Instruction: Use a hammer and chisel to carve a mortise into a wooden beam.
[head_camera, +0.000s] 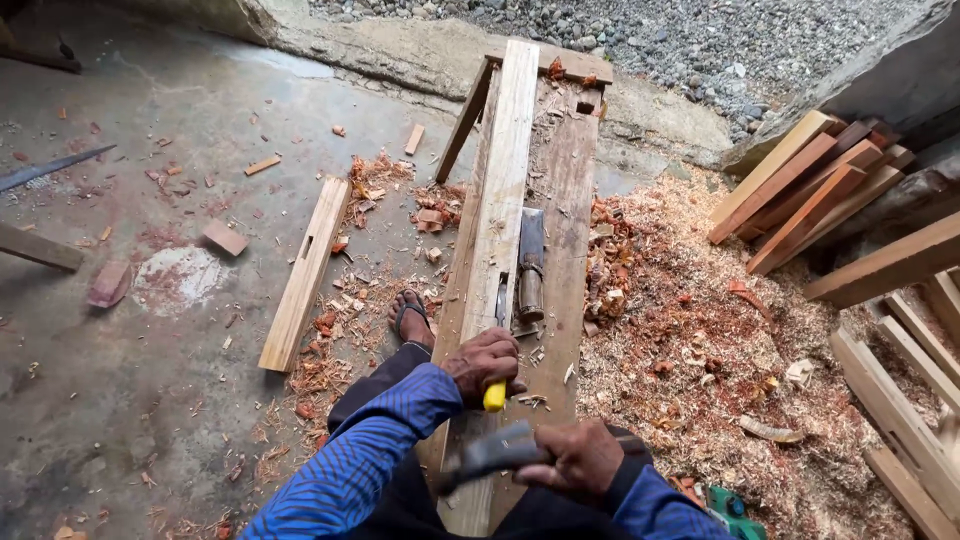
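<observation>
My left hand (485, 362) is closed around a yellow-handled chisel (496, 390) set on the pale plank (500, 190) lying along the workbench (565, 190); my right hand (580, 458) grips a hammer (490, 455), blurred, just behind.

no packages, labels, signs or screens show anywhere in this view.
</observation>
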